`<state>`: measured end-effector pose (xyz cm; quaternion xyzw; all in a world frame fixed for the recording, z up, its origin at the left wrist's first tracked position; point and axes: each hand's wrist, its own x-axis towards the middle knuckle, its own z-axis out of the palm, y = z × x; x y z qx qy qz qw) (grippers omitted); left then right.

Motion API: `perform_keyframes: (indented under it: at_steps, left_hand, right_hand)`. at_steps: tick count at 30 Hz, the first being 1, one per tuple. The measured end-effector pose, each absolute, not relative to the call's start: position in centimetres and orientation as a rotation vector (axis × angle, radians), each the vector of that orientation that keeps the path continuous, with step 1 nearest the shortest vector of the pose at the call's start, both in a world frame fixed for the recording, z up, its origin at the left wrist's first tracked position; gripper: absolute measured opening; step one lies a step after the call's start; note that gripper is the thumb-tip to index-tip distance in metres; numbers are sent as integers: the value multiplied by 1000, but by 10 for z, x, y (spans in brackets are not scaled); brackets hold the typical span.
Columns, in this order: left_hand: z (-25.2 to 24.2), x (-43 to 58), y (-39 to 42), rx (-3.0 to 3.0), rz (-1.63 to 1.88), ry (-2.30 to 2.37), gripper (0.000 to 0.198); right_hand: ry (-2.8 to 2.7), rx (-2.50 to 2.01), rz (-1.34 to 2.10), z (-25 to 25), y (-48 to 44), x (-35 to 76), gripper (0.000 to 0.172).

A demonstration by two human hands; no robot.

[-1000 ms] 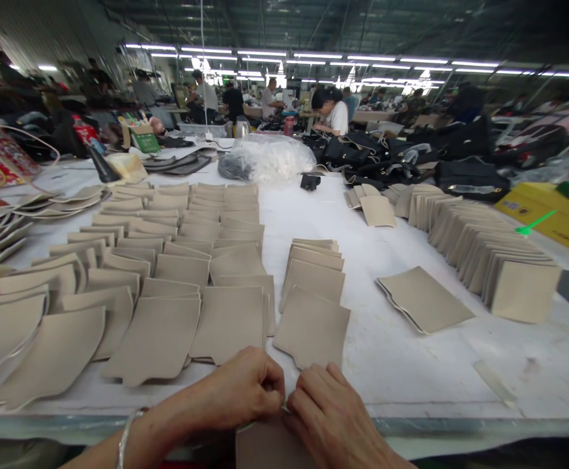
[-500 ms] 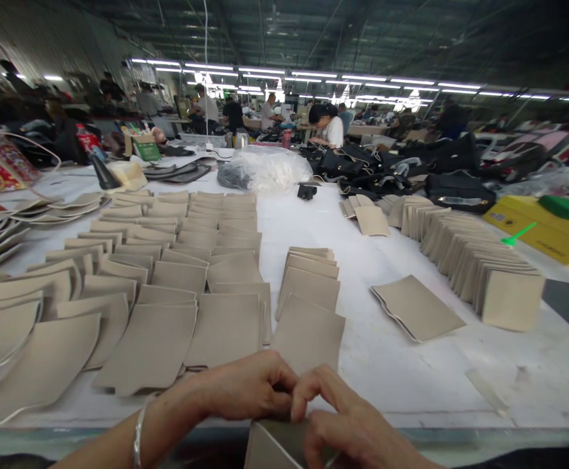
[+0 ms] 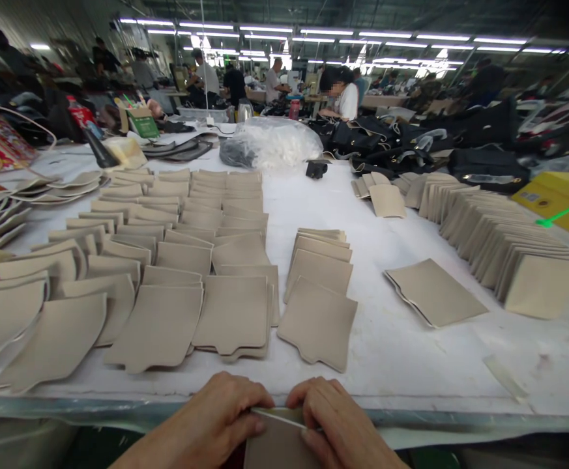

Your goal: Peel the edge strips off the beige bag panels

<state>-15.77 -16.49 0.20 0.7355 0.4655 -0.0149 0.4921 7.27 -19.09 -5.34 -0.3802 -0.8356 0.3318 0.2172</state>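
At the table's front edge, a taupe leather-like panel (image 3: 280,444) with a pale edge is gripped between my two hands. My left hand (image 3: 225,417) pinches its upper left corner, thumb below and fingers above. On the other side, my right hand (image 3: 335,420) holds the upper right part with bent fingers. The panel's lower part runs out of view. Just beyond my hands lies a short row of overlapping taupe panels (image 3: 317,322). Left of it, several longer rows of similar panels (image 3: 154,326) cover the table.
A couple of stacked flat panels (image 3: 435,293) lie on the white tabletop (image 3: 362,352) at right. Behind them stands a long row of upright panels (image 3: 541,283). Further back are a clear plastic bag (image 3: 277,143), black bags (image 3: 362,140), a yellow box (image 3: 565,202) and a co-worker (image 3: 345,94).
My hands have moved slightly apart, from close together to opposite sides of the panel's top edge. The view has tilted down, showing more of the table's front edge.
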Motion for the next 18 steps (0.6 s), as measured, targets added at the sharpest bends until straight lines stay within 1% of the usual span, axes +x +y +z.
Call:
perform_keyframes:
  at_steps: [5, 11, 16, 18]
  left_hand:
    - [-3, -155, -166, 1881, -43, 1101, 24]
    - [-3, -151, -169, 2009, -129, 1037, 30]
    - [-2, -149, -172, 2056, -205, 1043, 28]
    - [-3, -148, -173, 2047, -204, 1054, 24]
  right_hand:
    - [-2341, -1060, 891, -54, -192, 69, 24]
    - [-2380, -1070, 913, -53, -194, 70, 24]
    - [-2375, -1078, 923, -50, -194, 69, 25]
    - [-2378, -1094, 934, -49, -194, 69, 23]
